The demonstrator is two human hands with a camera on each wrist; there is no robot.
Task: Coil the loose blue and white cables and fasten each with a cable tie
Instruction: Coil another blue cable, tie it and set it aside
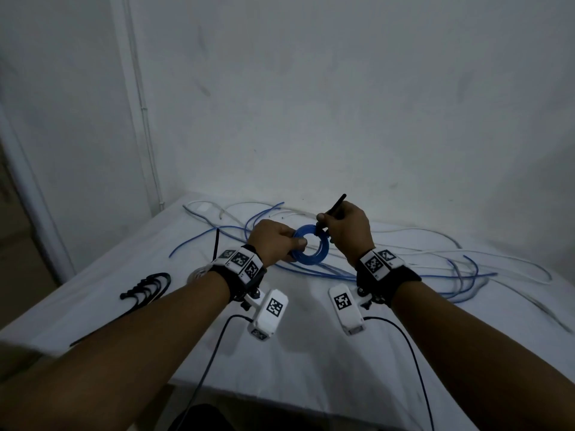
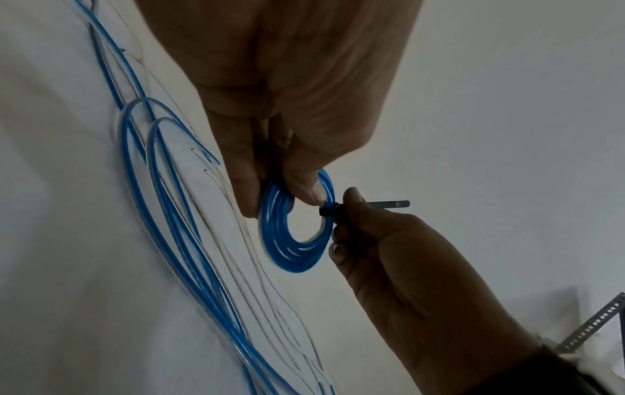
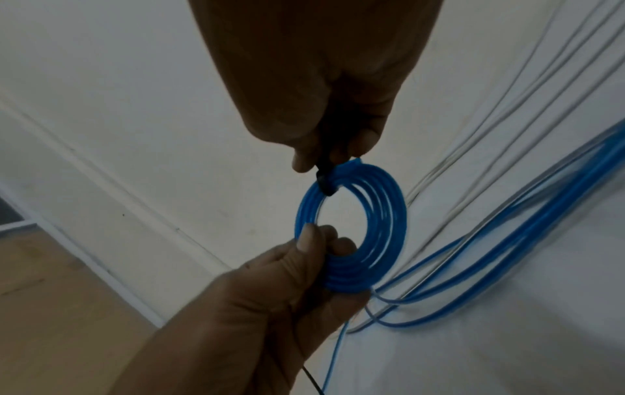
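A small blue cable coil is held above the white table. My left hand pinches the coil's left side between thumb and fingers. My right hand pinches a black cable tie that wraps the coil's far side, with its tail sticking up past the fingers. Loose blue cables and white cables lie spread on the table behind and to the right.
A bunch of spare black cable ties lies on the table at the left, and another single black tie stands by my left wrist. A white coiled cable peeks out beside my left forearm. A wall stands close behind.
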